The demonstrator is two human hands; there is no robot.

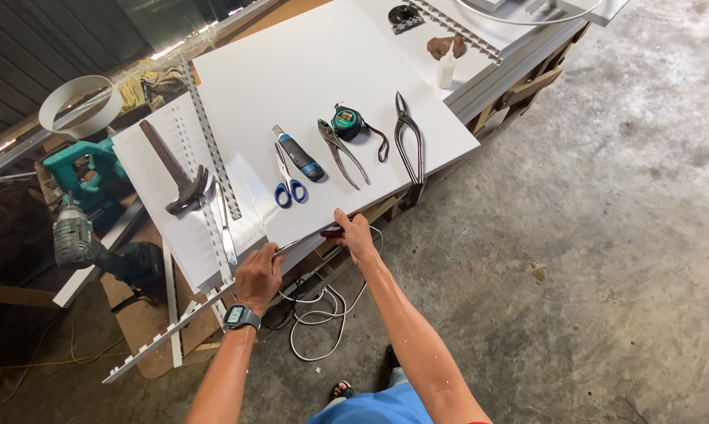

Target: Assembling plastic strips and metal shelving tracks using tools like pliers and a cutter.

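Head view: both hands [258, 275] [356, 235] grip thin metal strip [303, 238].

hammer [178, 177] | blue-handled scissors [289, 187] | tape measure [346, 122] (teal) | pliers [340, 151] | drill [95, 247] beside the table

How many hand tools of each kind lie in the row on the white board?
Hammer: 1
Scissors: 1
Utility knife: 1
Pliers: 1
Tape measure: 1
Snips: 1
Total: 6
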